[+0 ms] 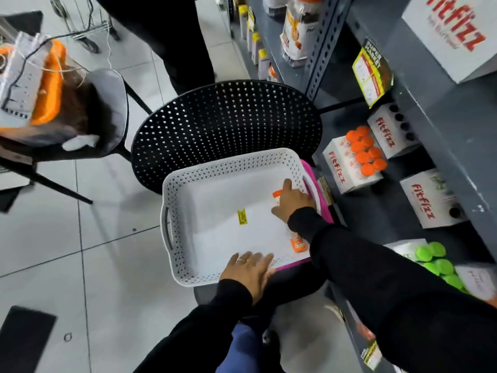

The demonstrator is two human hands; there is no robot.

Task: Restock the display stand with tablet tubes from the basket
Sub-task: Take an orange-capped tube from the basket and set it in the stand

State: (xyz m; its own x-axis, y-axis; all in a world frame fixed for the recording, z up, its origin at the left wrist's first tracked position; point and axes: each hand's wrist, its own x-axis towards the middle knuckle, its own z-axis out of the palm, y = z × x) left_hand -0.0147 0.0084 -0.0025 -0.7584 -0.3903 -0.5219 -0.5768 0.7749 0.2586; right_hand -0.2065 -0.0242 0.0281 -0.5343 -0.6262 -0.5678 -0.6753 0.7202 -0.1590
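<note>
Black chair point(226, 122) bears white basket point(188, 267); right hand point(291, 201) grasps orange-capped tube point(276, 195); left hand point(248, 270) fingers spread on rim.

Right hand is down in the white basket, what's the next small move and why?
Probably close the right hand on the orange-capped tube beneath it and lift it toward the Fitfizz box of orange caps. The left hand rests on the basket rim; only one other tube shows in the basket.
</note>
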